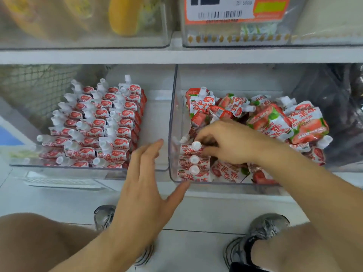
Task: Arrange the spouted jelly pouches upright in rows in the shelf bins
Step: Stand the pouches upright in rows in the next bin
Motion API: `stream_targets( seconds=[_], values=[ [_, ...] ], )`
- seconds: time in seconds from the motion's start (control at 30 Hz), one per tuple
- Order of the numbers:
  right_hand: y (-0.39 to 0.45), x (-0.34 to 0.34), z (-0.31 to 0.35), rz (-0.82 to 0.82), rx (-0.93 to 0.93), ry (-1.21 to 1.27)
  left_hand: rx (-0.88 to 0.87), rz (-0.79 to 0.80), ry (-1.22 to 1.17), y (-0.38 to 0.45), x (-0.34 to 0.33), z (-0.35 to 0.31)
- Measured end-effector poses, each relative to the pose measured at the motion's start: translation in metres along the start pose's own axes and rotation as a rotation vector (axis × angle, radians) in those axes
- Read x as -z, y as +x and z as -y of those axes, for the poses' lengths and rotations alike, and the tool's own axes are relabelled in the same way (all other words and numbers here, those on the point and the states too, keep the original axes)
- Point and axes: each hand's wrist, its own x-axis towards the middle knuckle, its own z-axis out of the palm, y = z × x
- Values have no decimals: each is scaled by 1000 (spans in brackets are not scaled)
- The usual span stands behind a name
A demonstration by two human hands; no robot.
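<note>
Right hand (225, 142), fingers curled, pinches an upright pouch (193, 149) at the front-left corner of the right bin (171, 122); two more upright pouches (193, 169) stand in front of it, beside a loose heap (275, 122) too tangled to count. Left hand (145, 185) hovers open, fingers straight, before the gap between bins. Left bin (153, 169) holds three upright rows (98, 124); the front pouches blur together.
</note>
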Motion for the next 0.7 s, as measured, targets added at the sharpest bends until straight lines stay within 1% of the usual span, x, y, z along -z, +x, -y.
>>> stream_targets(
  seconds=[0.03, 0.1, 0.2, 0.3, 0.37, 0.4, 0.43, 0.47, 0.5, 0.53, 0.57, 0.6, 0.63, 0.67, 0.7],
  values=[
    [3, -4, 1, -9, 10, -46, 55, 47, -13, 1, -1, 6],
    [11, -7, 2, 12, 19, -58, 45, 118, 41, 3, -3, 14],
    [15, 1, 0, 116, 2, 84, 17, 159, 68, 7, -1, 19],
    [15, 2, -1, 149, 10, 54, 16, 168, 46, 8, 0, 21],
    [10, 7, 0, 259, 15, 57, 19, 174, 36, 8, 0, 20],
    [6, 15, 1, 338, 9, 97, 18, 168, 26, 9, -1, 20],
    [1, 25, 1, 381, -23, 179, 20, 168, 15, 9, -2, 21],
    [-4, 34, 2, 340, -72, 290, 22, 175, 5, 9, -3, 22],
    [-7, 44, -1, 208, -106, 400, 26, 180, -2, 9, -4, 23],
    [-9, 51, -6, 23, -112, 461, 31, 180, -6, 8, -4, 24],
    [-8, 56, -13, -110, -108, 426, 36, 181, -11, 8, -4, 24],
    [-6, 58, -17, -130, -114, 315, 38, 185, -18, 8, -4, 24],
    [-3, 56, -20, -45, -133, 152, 36, 190, -25, 8, -3, 23],
    [1, 48, -21, 87, -163, -31, 29, 195, -25, 8, -3, 23],
    [5, 39, -22, 180, -180, -185, 18, 200, -22, 9, -3, 23]
  ],
)
